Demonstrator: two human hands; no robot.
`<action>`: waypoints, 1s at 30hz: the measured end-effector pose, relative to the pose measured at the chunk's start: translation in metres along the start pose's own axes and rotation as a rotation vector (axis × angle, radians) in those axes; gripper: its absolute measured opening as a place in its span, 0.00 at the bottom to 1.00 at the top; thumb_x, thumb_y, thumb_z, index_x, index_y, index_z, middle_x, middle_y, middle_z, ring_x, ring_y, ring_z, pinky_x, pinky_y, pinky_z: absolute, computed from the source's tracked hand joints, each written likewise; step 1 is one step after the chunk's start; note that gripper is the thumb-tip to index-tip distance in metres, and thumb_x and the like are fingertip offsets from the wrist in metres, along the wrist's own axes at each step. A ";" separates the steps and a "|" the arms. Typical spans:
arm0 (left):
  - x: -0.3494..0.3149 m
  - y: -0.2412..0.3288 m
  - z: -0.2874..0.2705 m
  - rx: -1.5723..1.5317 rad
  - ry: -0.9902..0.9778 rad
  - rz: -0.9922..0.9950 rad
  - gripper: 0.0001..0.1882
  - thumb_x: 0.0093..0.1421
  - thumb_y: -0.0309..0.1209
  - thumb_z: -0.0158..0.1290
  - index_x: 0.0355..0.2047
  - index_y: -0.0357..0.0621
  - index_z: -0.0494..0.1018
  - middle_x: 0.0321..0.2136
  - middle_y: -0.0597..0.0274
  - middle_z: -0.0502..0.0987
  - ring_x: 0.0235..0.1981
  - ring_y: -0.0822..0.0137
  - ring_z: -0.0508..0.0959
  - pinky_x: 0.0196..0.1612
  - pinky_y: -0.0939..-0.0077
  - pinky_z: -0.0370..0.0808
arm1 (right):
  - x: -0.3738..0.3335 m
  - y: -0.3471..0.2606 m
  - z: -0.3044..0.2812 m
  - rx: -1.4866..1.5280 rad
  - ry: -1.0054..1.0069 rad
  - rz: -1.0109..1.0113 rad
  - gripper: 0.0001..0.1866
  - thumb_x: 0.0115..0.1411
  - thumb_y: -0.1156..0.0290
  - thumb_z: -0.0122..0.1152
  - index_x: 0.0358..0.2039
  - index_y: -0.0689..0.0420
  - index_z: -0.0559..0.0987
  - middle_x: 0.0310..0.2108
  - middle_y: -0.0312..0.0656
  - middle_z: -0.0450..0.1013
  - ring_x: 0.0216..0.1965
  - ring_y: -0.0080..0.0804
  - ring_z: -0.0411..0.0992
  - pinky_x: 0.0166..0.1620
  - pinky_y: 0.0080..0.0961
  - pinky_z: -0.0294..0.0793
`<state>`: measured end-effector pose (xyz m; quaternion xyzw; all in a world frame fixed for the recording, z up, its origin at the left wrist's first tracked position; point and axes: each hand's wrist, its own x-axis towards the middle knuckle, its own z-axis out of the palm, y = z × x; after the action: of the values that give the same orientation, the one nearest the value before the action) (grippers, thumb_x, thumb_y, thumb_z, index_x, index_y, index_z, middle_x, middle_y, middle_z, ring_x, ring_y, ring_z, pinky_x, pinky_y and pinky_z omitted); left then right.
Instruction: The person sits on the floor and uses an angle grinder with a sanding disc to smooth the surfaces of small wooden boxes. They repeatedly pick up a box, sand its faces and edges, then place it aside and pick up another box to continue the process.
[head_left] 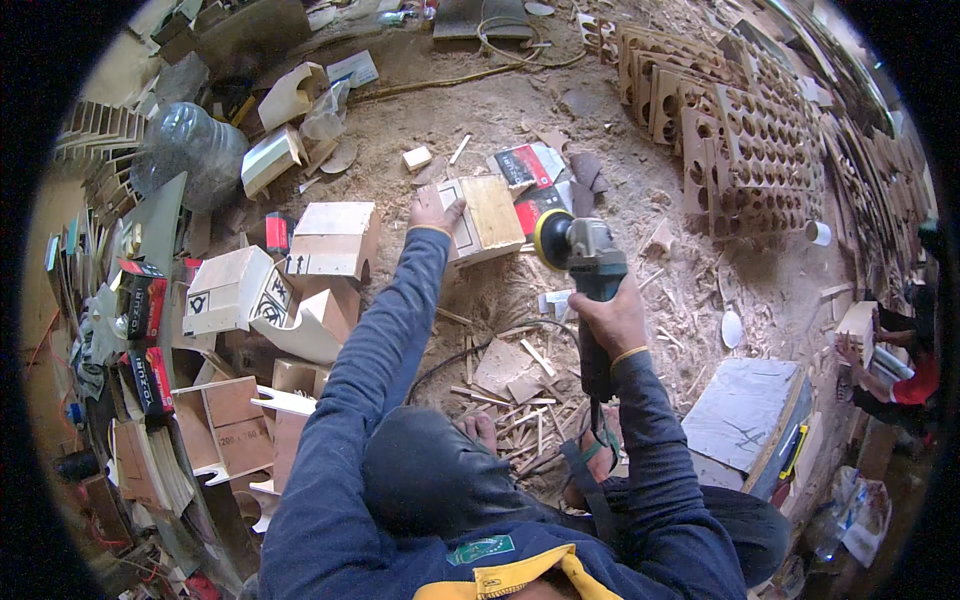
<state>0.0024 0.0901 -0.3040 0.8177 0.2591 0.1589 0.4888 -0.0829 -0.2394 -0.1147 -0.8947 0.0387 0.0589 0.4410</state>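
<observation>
My left hand (437,210) grips the left end of a small pale wooden box (490,212), its thumb lying over the top. The box rests tilted above the sawdust in front of me. My right hand (613,315) is wrapped round the body of an angle grinder (597,258) with a yellow-rimmed sanding disc (553,239). The disc stands upright just right of the box, with a small gap seeming to lie between them. From the grinder's lower end a dark cord runs down by my feet.
Similar wooden boxes (333,238) are piled at left beside a clear plastic bottle (192,155). Red and black cartons (525,167) lie behind the held box. Perforated boards (765,140) stand far right; a grey-topped block (745,415) sits nearer. Another person (890,365) works at the right edge.
</observation>
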 end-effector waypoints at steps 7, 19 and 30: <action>-0.002 -0.001 -0.008 0.153 -0.028 -0.004 0.51 0.49 0.70 0.63 0.56 0.38 0.69 0.46 0.41 0.78 0.47 0.44 0.80 0.52 0.53 0.77 | -0.003 0.003 0.056 -0.213 -0.141 0.044 0.42 0.41 0.52 0.78 0.51 0.62 0.69 0.39 0.59 0.79 0.42 0.59 0.80 0.47 0.48 0.79; -0.001 0.002 -0.015 0.048 -0.046 -0.006 0.45 0.50 0.66 0.66 0.51 0.37 0.74 0.45 0.45 0.82 0.47 0.51 0.82 0.51 0.60 0.78 | 0.040 0.052 0.045 -0.148 -0.120 0.161 0.39 0.40 0.59 0.77 0.53 0.61 0.74 0.45 0.55 0.79 0.48 0.48 0.79 0.53 0.38 0.77; -0.005 0.006 -0.017 -0.271 -0.027 -0.073 0.42 0.47 0.42 0.78 0.54 0.34 0.68 0.46 0.53 0.82 0.45 0.59 0.82 0.53 0.64 0.78 | 0.008 -0.024 0.064 -0.320 -0.265 0.100 0.41 0.42 0.51 0.77 0.51 0.62 0.69 0.42 0.63 0.78 0.45 0.59 0.79 0.49 0.48 0.78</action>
<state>-0.0083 0.0968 -0.2905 0.7363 0.2580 0.1637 0.6037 -0.0769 -0.1740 -0.1360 -0.9348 0.0151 0.2032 0.2911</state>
